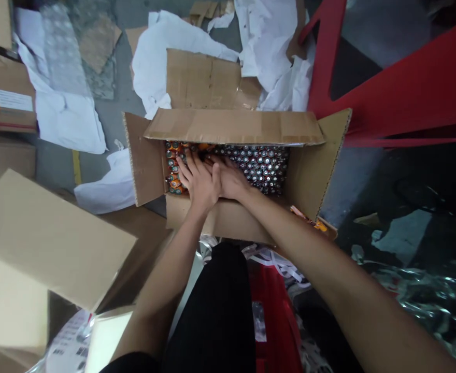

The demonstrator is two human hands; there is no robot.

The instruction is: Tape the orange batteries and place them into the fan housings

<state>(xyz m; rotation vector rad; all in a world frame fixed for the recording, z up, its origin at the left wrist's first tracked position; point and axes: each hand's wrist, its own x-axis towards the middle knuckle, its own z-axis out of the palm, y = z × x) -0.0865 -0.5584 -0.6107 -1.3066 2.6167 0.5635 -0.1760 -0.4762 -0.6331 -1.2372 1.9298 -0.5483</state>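
An open cardboard box (231, 124) holds many small batteries (262, 163) packed upright in rows, their metal ends facing up. At the box's left end more batteries, with orange sides (175, 184), lean at an angle. My left hand (200, 178) lies over these leaning ones, palm down, its fingers spread. Beside it, my right hand (231, 178) rests on the batteries near the middle, fingers stretched to the left. The left hand's thumb overlaps the right hand and hides part of its fingers.
Cardboard boxes (49, 228) stand on the left. White wrapping sheets (169, 41) and a flattened cardboard piece (204, 77) lie beyond the box. A red plastic stool (407, 77) is at the upper right. Clear plastic wrap (426, 295) covers the floor at lower right.
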